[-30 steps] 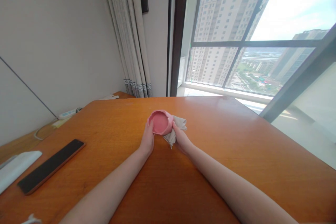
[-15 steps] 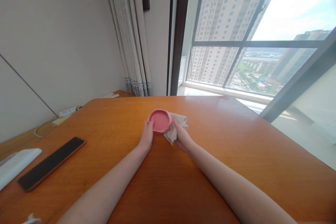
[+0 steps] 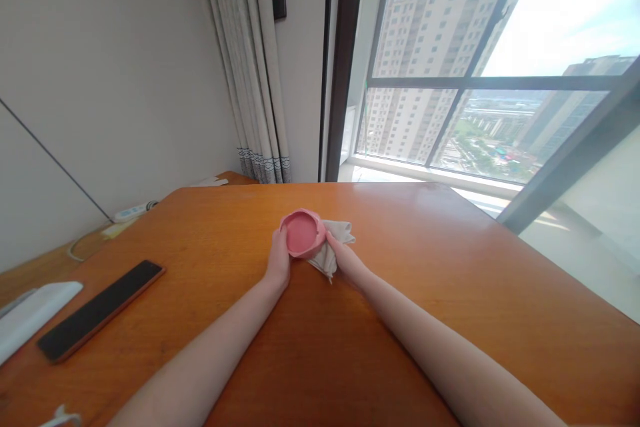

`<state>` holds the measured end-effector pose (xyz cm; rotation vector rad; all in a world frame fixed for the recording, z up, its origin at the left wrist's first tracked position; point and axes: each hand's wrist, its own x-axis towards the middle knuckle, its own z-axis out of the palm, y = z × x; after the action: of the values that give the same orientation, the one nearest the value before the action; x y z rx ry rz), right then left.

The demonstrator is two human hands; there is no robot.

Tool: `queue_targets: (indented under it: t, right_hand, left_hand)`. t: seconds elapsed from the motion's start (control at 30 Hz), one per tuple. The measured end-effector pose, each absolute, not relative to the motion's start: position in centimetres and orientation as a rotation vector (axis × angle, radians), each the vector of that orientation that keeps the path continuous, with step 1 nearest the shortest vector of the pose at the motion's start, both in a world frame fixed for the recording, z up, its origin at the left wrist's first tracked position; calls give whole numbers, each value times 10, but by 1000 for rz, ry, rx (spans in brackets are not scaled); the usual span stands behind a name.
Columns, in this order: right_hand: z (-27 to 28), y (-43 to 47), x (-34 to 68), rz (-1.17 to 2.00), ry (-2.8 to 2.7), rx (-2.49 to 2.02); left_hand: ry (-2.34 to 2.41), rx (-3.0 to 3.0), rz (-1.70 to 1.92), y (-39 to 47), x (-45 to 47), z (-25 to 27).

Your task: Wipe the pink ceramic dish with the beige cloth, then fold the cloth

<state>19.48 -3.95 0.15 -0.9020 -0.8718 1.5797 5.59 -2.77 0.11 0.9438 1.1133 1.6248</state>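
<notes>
A pink bowl-like dish [image 3: 302, 233] with a raised, uneven rim is held over the middle of the table, its hollow facing me. My left hand [image 3: 279, 255] grips its left side, the thumb on the rim and the other fingers hidden behind. On the other side, my right hand [image 3: 345, 258] is closed on a pale grey cloth [image 3: 327, 260], pressing it against the dish's right outer side. Part of the cloth sticks out beyond the right fingers, and a corner hangs below the dish. Most of the right fingers are hidden by the cloth.
On the wooden table [image 3: 400, 293], a black phone-like slab [image 3: 103, 310] lies at the left beside a white object [image 3: 40, 310]. A power strip [image 3: 133, 211] is by the wall. A grey curtain [image 3: 250, 67] and a large window [image 3: 450, 80] stand behind.
The pink dish has turned and tilted slightly in my left hand and shifted a little left. My right hand with the cloth has moved slightly along its side.
</notes>
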Motion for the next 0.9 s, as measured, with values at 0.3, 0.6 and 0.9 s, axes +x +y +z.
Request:
queue_targets:
  t: [0.3, 0.6, 0.9]
  right_hand:
    - [-1, -24, 220, 1273, -889, -1144]
    - [19, -45, 193, 1579, -741, -788]
    - [2, -23, 217, 1387, -870, -1132]
  left_hand:
    - [1028, 932, 1146, -35, 64, 9]
    - [1080, 962, 1509, -31, 63, 5]
    - [1034, 1188, 1391, -26, 56, 7]
